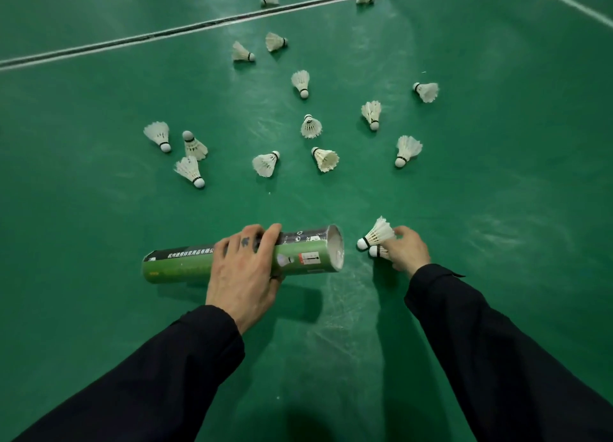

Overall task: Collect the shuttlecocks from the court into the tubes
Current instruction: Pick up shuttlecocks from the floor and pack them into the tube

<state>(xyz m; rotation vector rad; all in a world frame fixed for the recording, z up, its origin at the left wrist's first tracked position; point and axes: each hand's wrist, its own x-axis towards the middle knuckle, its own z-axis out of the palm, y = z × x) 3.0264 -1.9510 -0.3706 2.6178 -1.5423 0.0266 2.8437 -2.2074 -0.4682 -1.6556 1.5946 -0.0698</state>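
Fingers of the left hand curl round a green-and-black cardboard tube, its open end facing right. The right hand pinches two white feather shuttlecocks beside that mouth. More shuttlecocks lie scattered on the green court floor.

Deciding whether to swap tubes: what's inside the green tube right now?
The tube's open end faces right; only pale inner wall near the rim shows. Deeper inside is hidden, so any shuttlecocks there cannot be seen.
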